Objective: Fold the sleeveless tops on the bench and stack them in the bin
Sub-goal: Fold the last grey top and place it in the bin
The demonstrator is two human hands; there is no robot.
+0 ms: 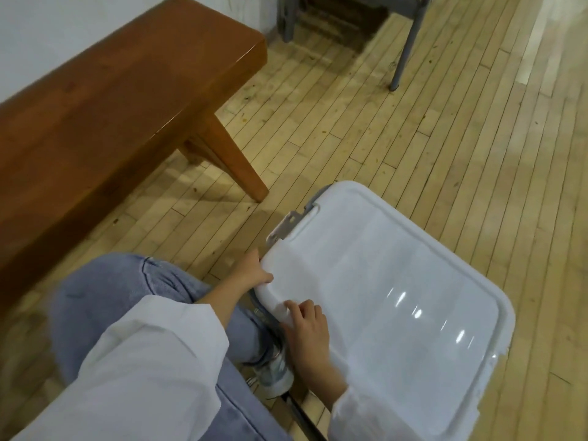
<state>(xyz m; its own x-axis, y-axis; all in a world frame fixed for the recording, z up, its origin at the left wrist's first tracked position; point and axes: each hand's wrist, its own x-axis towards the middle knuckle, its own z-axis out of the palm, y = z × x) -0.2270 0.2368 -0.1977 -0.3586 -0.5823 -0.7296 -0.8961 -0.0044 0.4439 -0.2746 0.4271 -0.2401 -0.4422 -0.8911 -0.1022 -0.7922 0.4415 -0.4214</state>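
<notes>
A white plastic bin stands on the floor at the lower right with its glossy lid [397, 300] on top; the inside is hidden. My left hand [251, 273] grips the lid's near left edge, thumb over the rim. My right hand [307, 332] rests on the lid's near corner with fingers bent over the edge. A grey latch [286, 226] sticks out at the lid's left side. The brown wooden bench [105, 100] runs along the left; the part in view carries no tops. No sleeveless top is visible.
My knees in blue jeans [105, 307] and a pale sneaker [275, 374] fill the lower left, next to the bin. Grey metal chair legs [404, 52] stand at the top on the light wooden floor [413, 138]. A white wall lies behind the bench.
</notes>
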